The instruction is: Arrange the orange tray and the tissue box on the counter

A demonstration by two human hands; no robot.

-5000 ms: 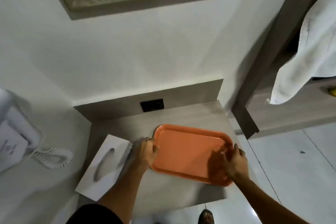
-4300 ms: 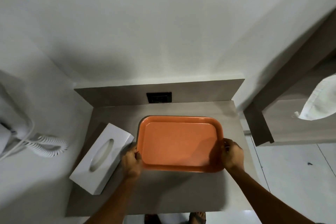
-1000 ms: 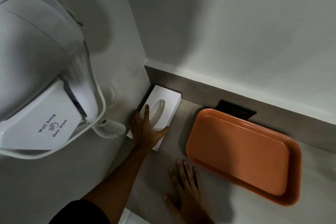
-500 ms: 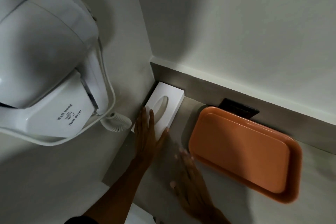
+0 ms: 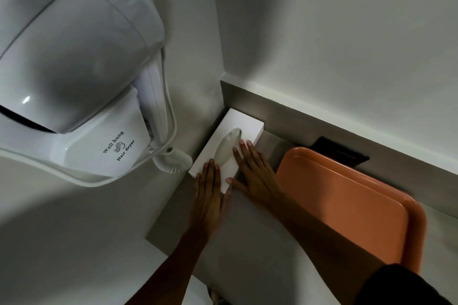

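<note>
The white tissue box [image 5: 241,124] lies in the counter's back left corner, its long side against the left wall and its far end at the backsplash. My left hand [image 5: 209,195] rests flat with straight fingers against the box's near end. My right hand [image 5: 255,173] lies flat along the box's right side, fingertips on its top beside the oval slot. Neither hand grips anything. The orange tray [image 5: 347,208] sits flat on the grey counter [image 5: 247,255] to the right of the box, a narrow gap between them, and my right forearm crosses its near corner.
A white wall-hung hair dryer [image 5: 74,69] with a coiled cord [image 5: 173,158] sticks out from the left wall, close above the box. A black socket plate [image 5: 339,152] sits in the backsplash behind the tray. The counter's front edge runs just below my forearms.
The tray went from the counter's front to against the backsplash, and the box into the corner. In the last second my right hand left the counter and came onto the box's right side.
</note>
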